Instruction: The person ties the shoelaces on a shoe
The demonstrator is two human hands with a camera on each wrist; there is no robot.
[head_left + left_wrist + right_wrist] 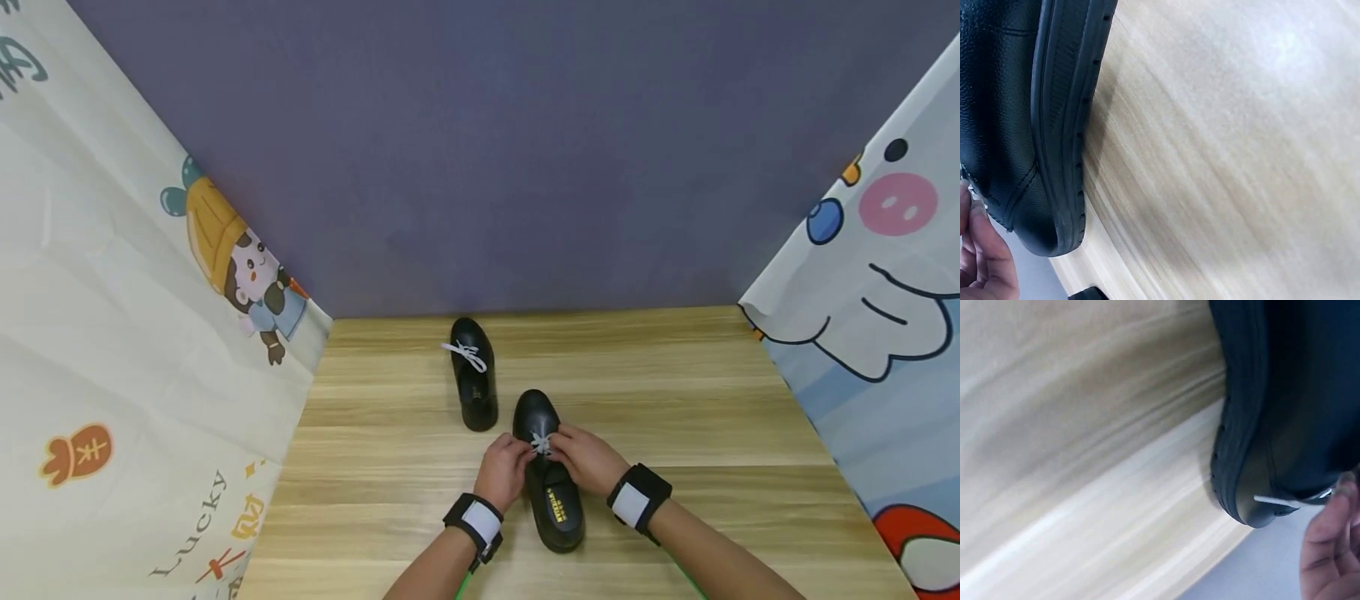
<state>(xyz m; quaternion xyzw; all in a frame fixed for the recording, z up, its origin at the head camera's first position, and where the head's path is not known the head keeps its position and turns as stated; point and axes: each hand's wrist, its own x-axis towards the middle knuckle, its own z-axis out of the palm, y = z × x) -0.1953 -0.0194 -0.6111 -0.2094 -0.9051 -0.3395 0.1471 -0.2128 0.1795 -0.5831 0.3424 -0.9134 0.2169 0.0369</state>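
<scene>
A black leather shoe (557,508) stands on the wood-patterned surface, toe pointing away, with gold lettering on its insole. White shoelaces (540,443) cross at its throat in a small bow-like bunch. From the left, my left hand (502,469) pinches the lace between thumb and fingertips. My right hand (588,458) pinches the lace from the other side. In the right wrist view a loose white lace end (1277,501) sticks out beside the fingers. The left wrist view shows the fingertips (988,234) right at the lacing, partly cut off by the frame.
A second black shoe (474,392) stands farther back to the left, its white lace (468,357) tied in a bow. Behind is a dark grey-blue panel (525,167). Printed cloths hang at the left (135,333) and right (885,333). Both wrists wear black straps.
</scene>
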